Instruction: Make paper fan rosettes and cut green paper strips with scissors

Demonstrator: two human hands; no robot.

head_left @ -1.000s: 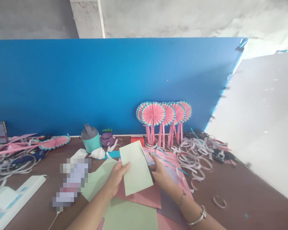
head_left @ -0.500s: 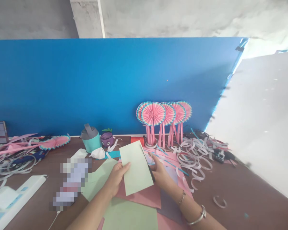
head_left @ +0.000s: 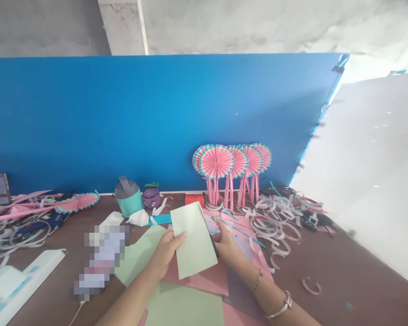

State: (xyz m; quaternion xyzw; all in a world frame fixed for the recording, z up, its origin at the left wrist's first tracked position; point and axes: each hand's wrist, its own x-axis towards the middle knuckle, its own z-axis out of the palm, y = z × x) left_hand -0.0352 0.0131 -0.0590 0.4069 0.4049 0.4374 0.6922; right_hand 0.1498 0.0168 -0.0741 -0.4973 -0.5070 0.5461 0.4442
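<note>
Your left hand (head_left: 166, 251): clamped on pale green sheet (head_left: 194, 242), left edge | sheet: tilted, above dark pink paper (head_left: 204, 283) | your right hand (head_left: 228, 246): at right edge, by half-hidden dark tool (head_left: 215, 247), can't tell if gripped

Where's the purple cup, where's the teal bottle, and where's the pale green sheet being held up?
Purple cup (head_left: 152, 198): head view, on its front side.
Teal bottle (head_left: 130, 203): head view, on its teal body.
Pale green sheet (head_left: 195, 244): head view, near its middle.
</note>
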